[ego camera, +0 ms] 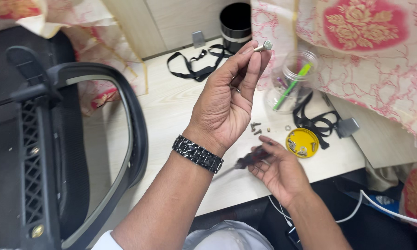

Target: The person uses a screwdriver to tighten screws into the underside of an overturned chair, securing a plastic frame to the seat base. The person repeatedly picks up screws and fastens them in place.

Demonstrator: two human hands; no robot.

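A: What's in the left hand (224,104)?

B: A small silver bolt (264,46), pinched between thumb and fingertips and raised into the upper middle of the frame, head up. There's a dark watch (197,153) on that wrist.

A: And the right hand (279,170)?

B: Lower, right of centre. Its fingers are curled around a screwdriver (250,159) with a dark handle, the shaft pointing down and left. It's blurred, so I can't tell how firmly it is gripped.

A: Any other hardware out?

B: A few loose screws (255,128) lie on the pale desk (171,106) just behind the right hand, with a small washer (287,128) to their right. A yellow lid (302,143) at centre right holds more screws.

A: So how far along would you say the work is?

B: My guess is partway. One bolt is picked out and in hand, the driver is ready, but several fasteners are unused. The black chair (56,139) fills the left of the frame on its side, and I see nothing being driven into it at this moment.

A: Anything else around?

B: A clear jar (294,83) with a green pen in it to the right of the raised hand, black straps (194,65) near the top centre, a black bin (236,23) behind them, and flowered cloth (366,37) at upper right.
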